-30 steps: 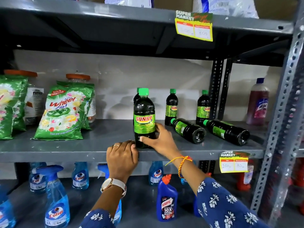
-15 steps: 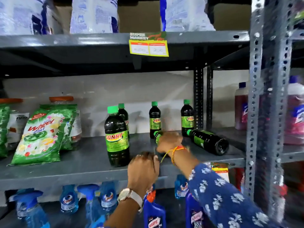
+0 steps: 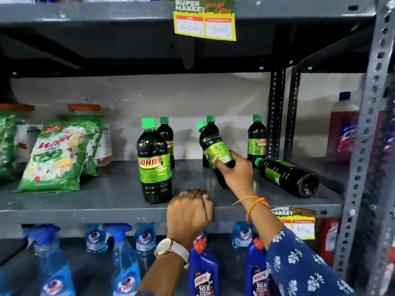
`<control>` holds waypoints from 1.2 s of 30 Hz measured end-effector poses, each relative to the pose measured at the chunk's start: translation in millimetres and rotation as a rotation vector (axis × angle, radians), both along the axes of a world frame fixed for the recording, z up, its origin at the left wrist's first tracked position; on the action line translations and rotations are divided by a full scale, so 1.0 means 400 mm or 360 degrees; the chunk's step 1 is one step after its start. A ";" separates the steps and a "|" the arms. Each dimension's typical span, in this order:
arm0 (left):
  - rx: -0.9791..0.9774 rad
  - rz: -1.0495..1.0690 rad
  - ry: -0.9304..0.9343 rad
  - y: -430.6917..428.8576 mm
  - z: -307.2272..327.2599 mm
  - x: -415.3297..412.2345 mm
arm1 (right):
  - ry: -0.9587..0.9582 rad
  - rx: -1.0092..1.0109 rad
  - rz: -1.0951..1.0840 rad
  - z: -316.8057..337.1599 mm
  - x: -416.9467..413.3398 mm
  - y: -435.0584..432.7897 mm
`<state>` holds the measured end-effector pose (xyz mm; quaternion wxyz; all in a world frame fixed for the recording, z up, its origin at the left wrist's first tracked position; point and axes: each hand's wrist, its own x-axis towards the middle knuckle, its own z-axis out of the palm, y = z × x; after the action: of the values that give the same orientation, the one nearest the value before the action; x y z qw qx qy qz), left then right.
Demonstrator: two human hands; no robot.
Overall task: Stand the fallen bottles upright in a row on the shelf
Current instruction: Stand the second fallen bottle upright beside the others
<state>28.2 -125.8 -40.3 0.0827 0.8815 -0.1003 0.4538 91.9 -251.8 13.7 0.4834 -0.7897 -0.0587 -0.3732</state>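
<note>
Dark green-capped Sunny bottles stand on the grey shelf (image 3: 106, 195). One upright bottle (image 3: 154, 161) is at the front. Behind it stand another upright bottle (image 3: 167, 137), a second one (image 3: 211, 122) half hidden, and a third (image 3: 257, 137) at the right. My right hand (image 3: 236, 170) grips a tilted bottle (image 3: 211, 144) around its label, cap up and leaning left, its base near the shelf. One fallen bottle (image 3: 286, 176) lies on its side at the right, base toward me. My left hand (image 3: 189, 212) rests curled on the shelf's front edge, holding nothing.
Green Wheel detergent packs (image 3: 57, 154) and orange-lidded jars (image 3: 84, 107) fill the shelf's left side. A perforated steel upright (image 3: 363, 146) stands at the right, with a pink bottle (image 3: 342, 127) beyond. Blue spray bottles (image 3: 124, 263) and Harpic bottles (image 3: 203, 272) sit on the shelf below.
My right hand left the front upright bottle, reached right, took hold of a fallen bottle and has tipped it up off the shelf. My left hand stayed on the shelf edge.
</note>
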 end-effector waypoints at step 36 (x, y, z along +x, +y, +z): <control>-0.0023 -0.0030 -0.0086 0.003 -0.014 0.014 | 0.0257 0.0300 0.0200 -0.003 0.019 -0.014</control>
<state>34.0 -124.7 -45.8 0.0907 0.8673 -0.1075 0.4774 99.3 -257.2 12.4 0.5810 -0.7631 -0.0335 -0.2812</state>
